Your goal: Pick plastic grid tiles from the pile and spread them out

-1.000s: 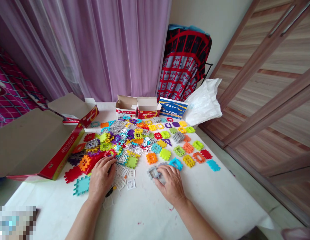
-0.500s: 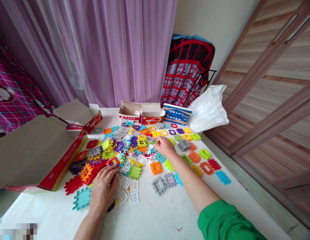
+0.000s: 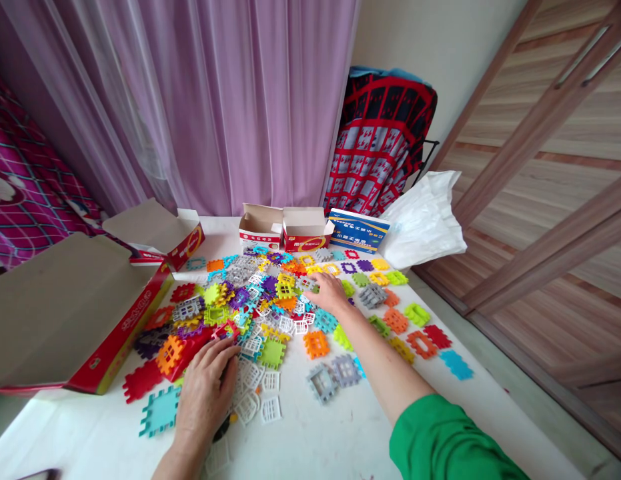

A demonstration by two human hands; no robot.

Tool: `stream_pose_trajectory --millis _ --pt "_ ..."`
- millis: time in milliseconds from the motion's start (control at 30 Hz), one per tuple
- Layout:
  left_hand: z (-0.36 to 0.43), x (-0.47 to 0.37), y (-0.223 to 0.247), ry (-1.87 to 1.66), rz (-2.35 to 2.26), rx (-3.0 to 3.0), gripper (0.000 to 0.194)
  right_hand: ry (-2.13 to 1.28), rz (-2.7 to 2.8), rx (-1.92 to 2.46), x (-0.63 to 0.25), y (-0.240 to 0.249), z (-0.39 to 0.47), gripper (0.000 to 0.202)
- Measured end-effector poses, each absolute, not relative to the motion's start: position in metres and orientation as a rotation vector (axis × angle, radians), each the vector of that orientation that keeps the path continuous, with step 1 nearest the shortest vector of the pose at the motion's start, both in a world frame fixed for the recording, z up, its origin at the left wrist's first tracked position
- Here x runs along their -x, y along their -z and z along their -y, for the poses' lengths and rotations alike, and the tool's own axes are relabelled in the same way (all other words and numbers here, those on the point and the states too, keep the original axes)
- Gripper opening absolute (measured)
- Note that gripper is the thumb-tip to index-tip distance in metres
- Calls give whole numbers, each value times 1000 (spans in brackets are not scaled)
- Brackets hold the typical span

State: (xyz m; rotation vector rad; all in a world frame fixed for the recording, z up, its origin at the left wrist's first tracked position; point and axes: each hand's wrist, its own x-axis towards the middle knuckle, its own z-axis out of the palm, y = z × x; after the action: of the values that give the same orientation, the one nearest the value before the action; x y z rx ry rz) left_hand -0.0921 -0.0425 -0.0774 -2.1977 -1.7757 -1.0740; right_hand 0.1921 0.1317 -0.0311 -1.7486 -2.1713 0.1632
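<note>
My right hand (image 3: pixel 332 292) reaches into the far right side of a heaped pile of plastic interlocking building blocks. Its thumb and fingertips close on the edge of a grey block (image 3: pixel 306 284). My left hand (image 3: pixel 209 383) rests at the pile's near left edge, fingers loosely bent and laid over the pieces, gripping nothing that shows. Beside it are a red block (image 3: pixel 143 380), a teal block (image 3: pixel 160 409) and an orange block (image 3: pixel 170 354). White window pieces (image 3: pixel 271 409) lie to its right, and a lime green block (image 3: pixel 273 353) is just beyond.
Loose blocks, including a blue one (image 3: pixel 456 365) and an orange one (image 3: pixel 316 345), spread over the white table (image 3: pixel 310 433) on the right. A large red box (image 3: pixel 125 333) stands left. Small boxes (image 3: pixel 307 239), a blue box (image 3: pixel 359 231) and a white bag (image 3: pixel 425 220) line the back.
My right hand's fingertips have come onto the grey block at the pile. My left hand stays nearly in place. The view has shifted slightly.
</note>
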Motion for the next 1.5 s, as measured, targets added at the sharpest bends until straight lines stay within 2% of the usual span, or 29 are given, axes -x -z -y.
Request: stream_pose_trajectory --millis 133,333,533,1267,1500 --pt "43 91 76 1061 1775 2200 28 -22 2088 1750 -201 25 -95 38" --pt "43 89 72 1063 1804 2214 30 143 1968 1586 -213 42 5 34" --pt "43 89 71 1057 1807 2234 32 181 1948 1583 -206 54 80 34" --pt "42 86 68 1075 1821 2237 34 154 1976 1694 -195 59 90 36" --pt "43 88 69 1082 1827 2237 32 93 2009 1566 -199 56 90 36"
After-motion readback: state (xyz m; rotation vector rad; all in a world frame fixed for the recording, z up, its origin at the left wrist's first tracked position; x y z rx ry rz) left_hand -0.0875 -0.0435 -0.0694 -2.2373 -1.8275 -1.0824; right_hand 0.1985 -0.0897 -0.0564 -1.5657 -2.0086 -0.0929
